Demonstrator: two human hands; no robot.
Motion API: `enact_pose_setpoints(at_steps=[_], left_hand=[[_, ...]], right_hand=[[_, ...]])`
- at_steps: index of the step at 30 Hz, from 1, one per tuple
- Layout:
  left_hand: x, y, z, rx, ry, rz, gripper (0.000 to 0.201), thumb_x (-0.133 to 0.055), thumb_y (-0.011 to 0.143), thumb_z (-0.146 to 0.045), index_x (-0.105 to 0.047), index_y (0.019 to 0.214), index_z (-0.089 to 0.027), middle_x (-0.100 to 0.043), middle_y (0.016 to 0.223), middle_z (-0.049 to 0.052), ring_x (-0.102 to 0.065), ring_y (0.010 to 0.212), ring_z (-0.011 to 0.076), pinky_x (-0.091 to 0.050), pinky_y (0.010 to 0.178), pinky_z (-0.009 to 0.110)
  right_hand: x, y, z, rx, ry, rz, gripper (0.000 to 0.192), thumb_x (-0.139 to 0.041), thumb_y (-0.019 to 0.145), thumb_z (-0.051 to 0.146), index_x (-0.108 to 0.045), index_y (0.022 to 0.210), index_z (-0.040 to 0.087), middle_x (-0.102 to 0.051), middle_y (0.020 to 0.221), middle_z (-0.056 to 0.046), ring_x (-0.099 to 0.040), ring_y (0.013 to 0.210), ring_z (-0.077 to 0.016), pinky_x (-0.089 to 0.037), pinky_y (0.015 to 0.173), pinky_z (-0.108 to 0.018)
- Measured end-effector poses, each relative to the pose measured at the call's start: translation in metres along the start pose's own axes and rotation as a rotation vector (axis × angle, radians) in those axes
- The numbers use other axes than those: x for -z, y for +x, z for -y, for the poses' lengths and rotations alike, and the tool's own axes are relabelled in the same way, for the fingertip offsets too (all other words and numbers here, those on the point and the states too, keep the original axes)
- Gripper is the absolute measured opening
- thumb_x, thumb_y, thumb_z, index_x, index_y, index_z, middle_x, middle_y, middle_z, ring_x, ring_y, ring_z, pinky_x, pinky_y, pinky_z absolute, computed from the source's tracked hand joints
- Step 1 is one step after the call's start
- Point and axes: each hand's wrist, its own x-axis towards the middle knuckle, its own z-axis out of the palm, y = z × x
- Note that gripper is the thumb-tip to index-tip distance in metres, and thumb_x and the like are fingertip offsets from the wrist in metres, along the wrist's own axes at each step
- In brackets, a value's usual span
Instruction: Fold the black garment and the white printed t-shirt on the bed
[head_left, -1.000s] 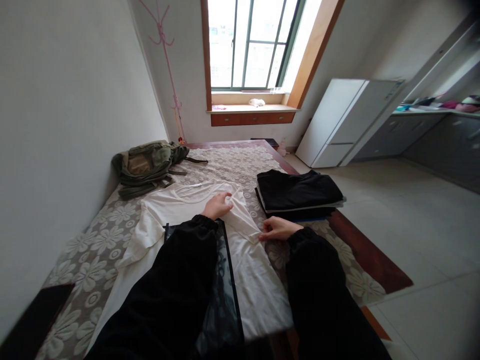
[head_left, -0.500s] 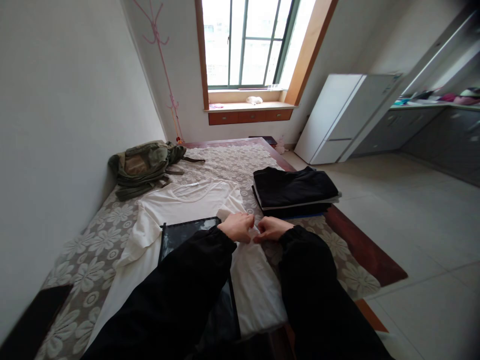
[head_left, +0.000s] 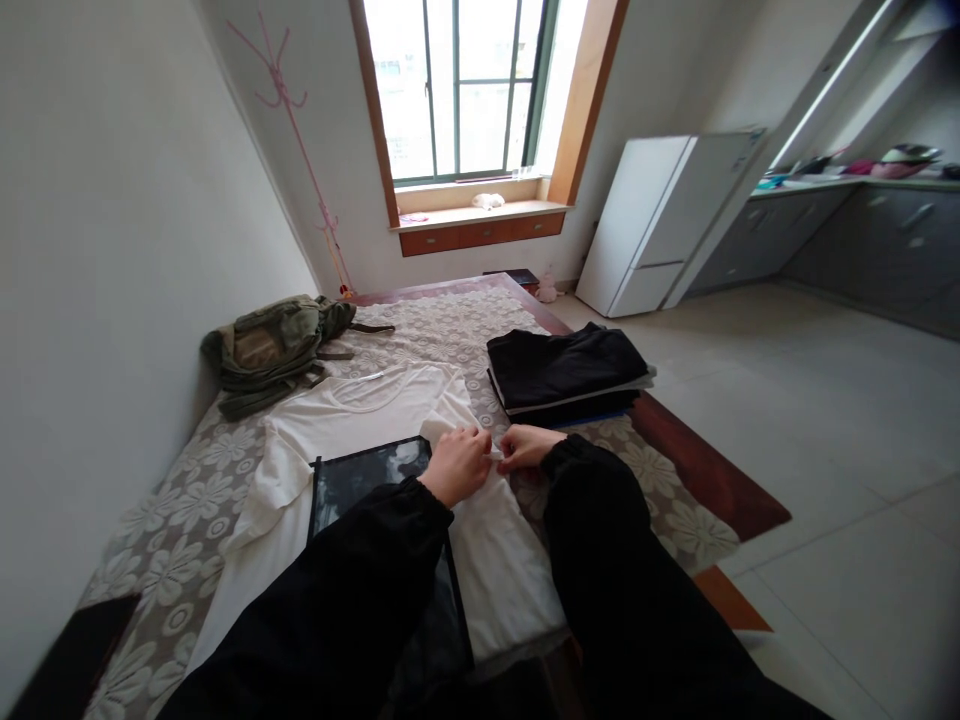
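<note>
A white T-shirt (head_left: pixel 375 395) lies spread on the patterned bed cover, its neckline toward the window. My left hand (head_left: pixel 459 465) is closed on the shirt's right side near the sleeve. Close beside it, my right hand (head_left: pixel 527 446) pinches the edge of the same fabric. A dark rectangular print with a pale patch (head_left: pixel 367 470) shows on the shirt front, partly covered by my left sleeve. Below my hands, the shirt's side (head_left: pixel 502 570) lies with soft wrinkles. The fingertips are partly hidden by the knuckles.
A stack of folded dark clothes (head_left: pixel 566 370) sits just beyond my right hand. An olive backpack (head_left: pixel 274 345) rests by the left wall. A dark flat object (head_left: pixel 75 650) lies at the lower left. Tiled floor (head_left: pixel 847 480) borders the bed's right edge.
The camera view has turned slightly, shifting the scene left. Both hands stay on the shirt's side; the right fingers have closed more tightly on the fabric edge.
</note>
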Motion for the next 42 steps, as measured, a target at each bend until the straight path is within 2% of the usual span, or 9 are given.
enact_pose_setpoints(at_steps=[9,15,19,22,27,31,34,38,42], left_hand=[[0.004,-0.025,-0.009,0.094,0.005,-0.071,0.015,-0.043,0.098,-0.024,-0.058,0.099,-0.022,-0.066,0.098,0.011,-0.061,0.102,0.0289,-0.041,0.099,0.044],[0.014,-0.041,-0.014,0.070,0.226,-0.036,0.020,-0.050,0.098,-0.039,-0.061,0.103,-0.022,-0.069,0.107,0.009,-0.062,0.105,0.0274,-0.042,0.098,0.045],[0.035,-0.075,-0.001,0.142,0.129,-0.027,0.028,-0.053,0.097,-0.049,-0.065,0.099,-0.024,-0.071,0.105,0.006,-0.065,0.102,0.0247,-0.046,0.093,0.040],[0.054,-0.114,0.025,0.195,0.046,-0.055,0.028,-0.052,0.097,-0.047,-0.067,0.103,-0.024,-0.072,0.109,0.006,-0.065,0.107,0.0241,-0.048,0.095,0.038],[0.069,-0.164,0.073,0.196,0.028,-0.148,0.035,-0.054,0.096,-0.040,-0.065,0.124,-0.024,-0.065,0.136,0.009,-0.055,0.132,0.0260,-0.041,0.116,0.043],[0.064,-0.172,0.091,0.180,0.129,-0.136,0.050,-0.051,0.097,-0.038,-0.054,0.144,-0.023,-0.049,0.157,0.006,-0.037,0.150,0.0273,-0.025,0.126,0.050],[0.058,-0.170,0.093,0.176,0.171,-0.105,0.058,-0.052,0.093,-0.031,-0.049,0.150,-0.021,-0.047,0.158,0.007,-0.037,0.149,0.0294,-0.024,0.126,0.051],[0.058,-0.172,0.093,0.191,0.189,-0.115,0.052,-0.053,0.090,-0.029,-0.060,0.141,-0.019,-0.064,0.141,0.012,-0.052,0.136,0.0342,-0.034,0.119,0.053],[0.063,-0.173,0.094,0.138,0.180,-0.154,0.053,-0.055,0.086,-0.024,-0.061,0.139,-0.023,-0.065,0.140,0.010,-0.054,0.134,0.0330,-0.033,0.119,0.053]], right_hand=[[-0.002,0.002,0.002,-0.032,-0.017,-0.012,0.036,-0.084,0.069,0.043,-0.057,0.067,0.019,-0.055,0.041,0.006,-0.057,0.040,-0.0145,-0.042,0.039,-0.020],[0.001,0.001,-0.001,-0.025,-0.007,0.053,0.041,-0.085,0.064,0.046,-0.054,0.070,0.021,-0.055,0.044,0.006,-0.051,0.039,-0.0122,-0.038,0.040,-0.020],[0.004,-0.002,0.000,0.002,-0.055,0.042,0.055,-0.081,0.060,0.066,-0.050,0.067,0.022,-0.050,0.045,0.006,-0.046,0.040,-0.0117,-0.033,0.041,-0.022],[0.002,-0.004,0.011,0.178,-0.105,-0.106,0.062,-0.073,0.062,0.077,-0.046,0.061,0.021,-0.040,0.048,0.007,-0.038,0.046,-0.0089,-0.024,0.045,-0.023],[-0.028,-0.003,0.062,0.493,-0.109,-0.275,0.054,-0.056,0.083,0.071,-0.052,0.068,0.019,-0.044,0.059,0.005,-0.037,0.056,-0.0099,-0.026,0.053,-0.025],[-0.078,-0.005,0.134,0.682,-0.400,-0.172,0.032,-0.059,0.091,0.049,-0.067,0.085,0.018,-0.058,0.064,0.002,-0.047,0.057,-0.0113,-0.030,0.057,-0.026],[-0.121,0.007,0.195,0.812,-0.594,-0.139,0.018,-0.062,0.092,0.038,-0.071,0.094,0.022,-0.070,0.080,-0.002,-0.061,0.073,-0.0154,-0.035,0.066,-0.026],[-0.155,0.057,0.254,0.562,-0.685,-0.275,0.023,-0.061,0.093,0.042,-0.073,0.100,0.024,-0.075,0.102,-0.009,-0.068,0.094,-0.0244,-0.041,0.076,-0.030],[-0.162,0.106,0.273,0.444,-0.605,-0.341,0.031,-0.060,0.093,0.045,-0.074,0.097,0.018,-0.075,0.104,-0.016,-0.068,0.097,-0.0289,-0.045,0.077,-0.034]])
